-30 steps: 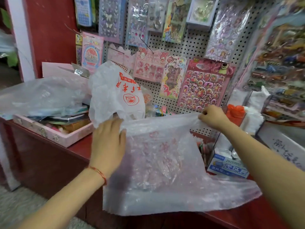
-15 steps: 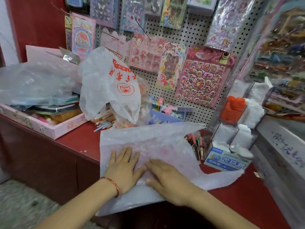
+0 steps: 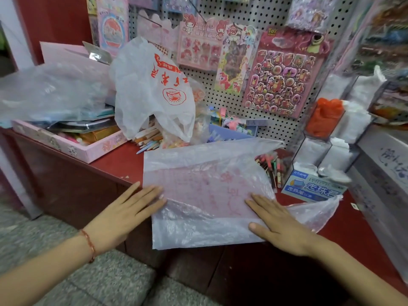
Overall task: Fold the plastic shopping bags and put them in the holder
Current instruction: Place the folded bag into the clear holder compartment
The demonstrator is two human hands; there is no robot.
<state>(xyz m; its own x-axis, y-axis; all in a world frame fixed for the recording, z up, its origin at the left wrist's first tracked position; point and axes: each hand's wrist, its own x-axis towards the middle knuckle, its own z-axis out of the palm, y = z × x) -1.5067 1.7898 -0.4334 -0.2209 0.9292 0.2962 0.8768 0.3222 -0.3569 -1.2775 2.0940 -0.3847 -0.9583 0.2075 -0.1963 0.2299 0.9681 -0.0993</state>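
Pressing a thin, translucent plastic bag flat on a red bench, a person lays both hands on it. The left hand, with a red string bracelet at the wrist, has its fingers straight, their tips on the bag's left edge. The right hand rests palm-down on the lower right part, fingers straight and gripping nothing.

The film is crinkled and milky, and its faint red print is too pale to read. The bag forms a rough rectangle with its long axis running left to right. Its near edge hangs past the bench front, and a rumpled, blurred tail trails off to the right. It covers the bench beneath and part of a cluster of pens.

Behind it a white bag with red lettering stands puffed up. At back right a clear-walled holder of boxy compartments contains crumpled orange plastic. A pegboard hung with sticker sheets is cut off at the top.
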